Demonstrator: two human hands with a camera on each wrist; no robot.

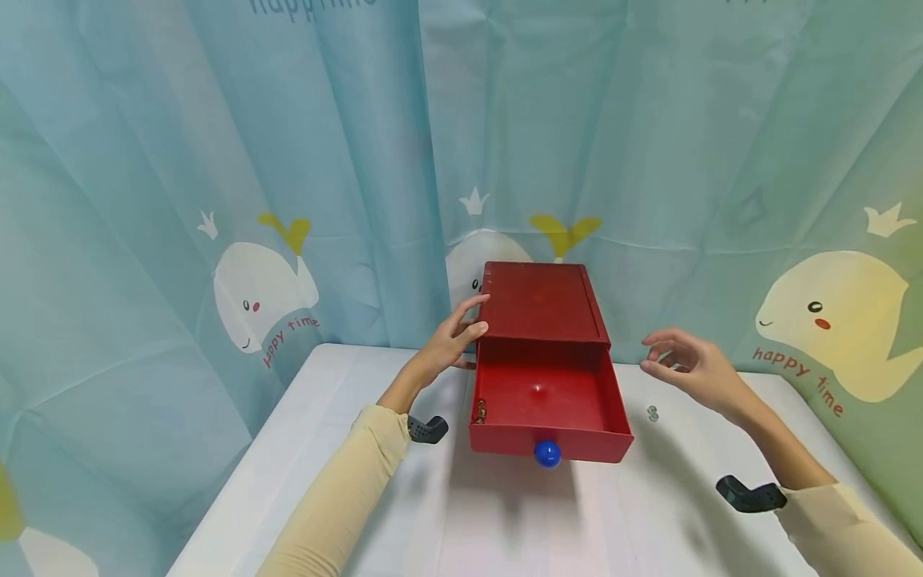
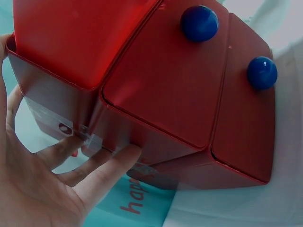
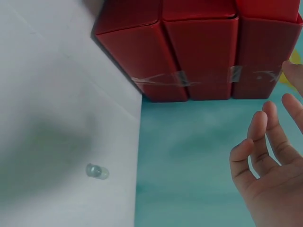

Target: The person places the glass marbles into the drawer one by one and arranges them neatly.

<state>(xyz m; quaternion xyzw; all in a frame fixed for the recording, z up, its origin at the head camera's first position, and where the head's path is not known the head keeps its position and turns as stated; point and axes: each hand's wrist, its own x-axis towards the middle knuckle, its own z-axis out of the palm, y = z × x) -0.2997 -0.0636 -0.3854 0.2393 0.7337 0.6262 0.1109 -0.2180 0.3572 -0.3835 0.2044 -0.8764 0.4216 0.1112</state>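
A stack of red drawers (image 1: 541, 300) has its top drawer (image 1: 554, 442) pulled out, with a blue knob (image 1: 547, 454) on its front. My left hand (image 1: 441, 353) rests against the stack's left side, fingers spread and fairly straight in the left wrist view. Several small brownish, shiny pieces (image 1: 479, 411) lie in the drawer's front left corner. To the right of the stack, my right hand (image 1: 688, 370) hovers with loosely bent fingers and holds nothing. Small clear, glassy round pieces (image 3: 97, 171) lie close together on the white table below it.
Two lower drawers with blue knobs (image 2: 200, 23) are closed in the left wrist view. Clear tape (image 3: 182, 78) joins the stacked units. A whale-printed curtain (image 1: 360, 160) hangs behind the white table (image 1: 317, 449).
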